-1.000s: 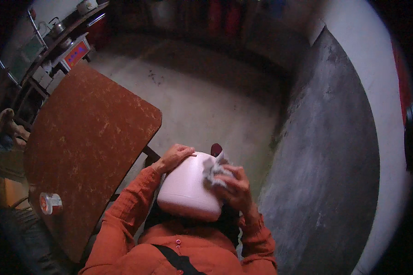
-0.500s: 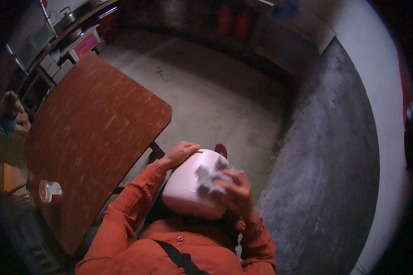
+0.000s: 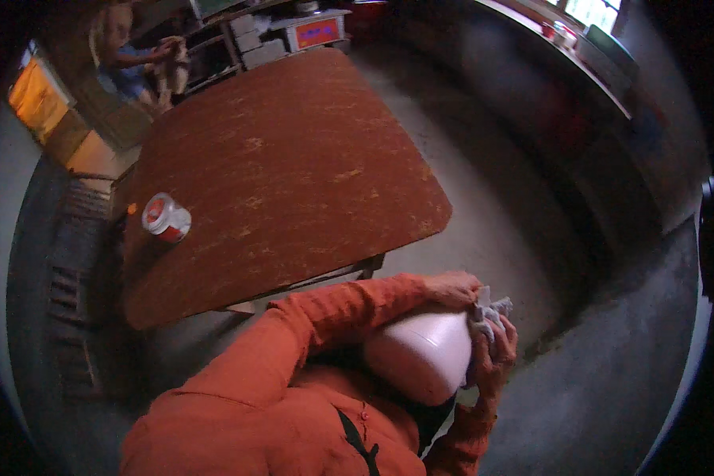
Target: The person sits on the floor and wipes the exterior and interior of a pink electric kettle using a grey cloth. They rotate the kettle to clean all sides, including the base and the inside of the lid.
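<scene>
A pale pink, smooth, rounded container [image 3: 420, 353] lies tilted across my lap, against my orange top. My left hand [image 3: 452, 289] reaches over its far end, fingers bent down at the edge, right beside the cloth. A crumpled grey-white cloth [image 3: 488, 313] is bunched in my right hand [image 3: 496, 349], which presses it against the container's right side. The fingers of the right hand curl round the cloth. Part of the container's far end is hidden by my hands and the cloth.
A reddish-brown table [image 3: 293, 174] with rounded corners stands ahead to the left. On it sits a clear plastic jar [image 3: 166, 218] with a red-and-white lid. Another person [image 3: 131, 59] sits beyond the table's far left corner. A long counter [image 3: 563, 55] runs along the far right.
The view has swung rightward, to bring the table more to the middle. My left hand has come close to the cloth, and the right hand has moved from the container's face to its side.
</scene>
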